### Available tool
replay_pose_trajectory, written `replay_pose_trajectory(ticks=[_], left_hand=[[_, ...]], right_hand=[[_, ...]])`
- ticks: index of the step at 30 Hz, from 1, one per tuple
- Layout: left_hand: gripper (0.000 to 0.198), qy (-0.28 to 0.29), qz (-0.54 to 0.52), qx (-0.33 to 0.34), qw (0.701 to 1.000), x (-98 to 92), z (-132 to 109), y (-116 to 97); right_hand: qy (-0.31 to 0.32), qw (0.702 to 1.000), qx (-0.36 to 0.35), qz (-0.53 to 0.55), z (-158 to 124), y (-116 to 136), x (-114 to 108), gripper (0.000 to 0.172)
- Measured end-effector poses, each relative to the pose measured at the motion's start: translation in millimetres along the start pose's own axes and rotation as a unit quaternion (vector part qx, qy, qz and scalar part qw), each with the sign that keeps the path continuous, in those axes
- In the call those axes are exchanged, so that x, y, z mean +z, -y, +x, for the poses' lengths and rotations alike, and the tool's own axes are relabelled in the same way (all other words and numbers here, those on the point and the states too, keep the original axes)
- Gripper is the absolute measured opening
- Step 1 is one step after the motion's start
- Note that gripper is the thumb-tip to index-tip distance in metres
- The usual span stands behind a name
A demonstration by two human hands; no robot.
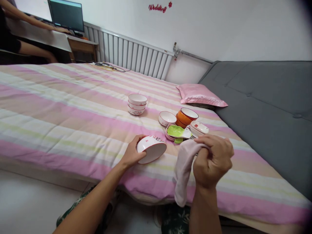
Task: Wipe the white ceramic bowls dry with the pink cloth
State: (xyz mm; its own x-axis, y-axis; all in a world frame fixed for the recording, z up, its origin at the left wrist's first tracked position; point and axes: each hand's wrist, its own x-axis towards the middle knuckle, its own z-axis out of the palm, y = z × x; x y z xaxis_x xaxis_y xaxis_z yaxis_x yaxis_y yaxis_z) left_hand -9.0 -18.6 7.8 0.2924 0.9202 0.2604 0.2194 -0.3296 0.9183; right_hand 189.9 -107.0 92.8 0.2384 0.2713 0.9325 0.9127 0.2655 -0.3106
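My left hand grips a white bowl with a red rim and a printed pattern, tilted so its mouth faces toward me and to the right. In my right hand a pale pink cloth is bunched, its loose end hanging down. Beyond the held bowl stands a stack of white bowls. Past my right hand sit a single white bowl, orange bowls, a green leaf-shaped dish on pinkish ones, and small white dishes.
A striped bedspread covers the bed under everything. A pink pillow lies by the grey headboard on the right. Cables lie at the far edge near the radiator. Another person's arm reaches over a desk with monitors.
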Motion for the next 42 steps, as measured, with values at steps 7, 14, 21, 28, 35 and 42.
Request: replay_pose_trajectory(ticks=[7, 14, 21, 28, 35, 42], left_hand=[[0.064, 0.02, 0.003, 0.07, 0.997, 5.4, -7.0, -7.1], [0.062, 0.024, 0.037, 0.101, 0.994, 7.2, -8.1, -4.7], [0.063, 0.026, 0.032, 0.087, 0.995, 5.4, -7.2, -5.1], [0.061, 0.021, 0.036, 0.091, 0.995, 6.7, -7.6, -6.1], [0.062, 0.021, 0.034, 0.092, 0.995, 6.8, -7.2, -5.0], [0.063, 0.017, 0.037, 0.088, 0.995, 7.2, -6.8, -1.6]], right_hand=[[0.057, 0.996, -0.056, -0.038, -13.9, 7.3, 28.0, 0.026], [0.138, 0.989, -0.013, 0.055, -31.3, 16.0, 60.5, 0.031], [0.159, 0.961, 0.158, 0.16, -35.5, 10.9, 66.9, 0.038], [0.127, 0.976, 0.155, 0.082, -34.7, 6.8, 62.8, 0.019], [0.141, 0.986, 0.083, 0.025, -38.4, 1.0, 63.5, 0.013], [0.323, 0.925, 0.069, 0.19, -35.5, 4.2, 62.5, 0.029]])
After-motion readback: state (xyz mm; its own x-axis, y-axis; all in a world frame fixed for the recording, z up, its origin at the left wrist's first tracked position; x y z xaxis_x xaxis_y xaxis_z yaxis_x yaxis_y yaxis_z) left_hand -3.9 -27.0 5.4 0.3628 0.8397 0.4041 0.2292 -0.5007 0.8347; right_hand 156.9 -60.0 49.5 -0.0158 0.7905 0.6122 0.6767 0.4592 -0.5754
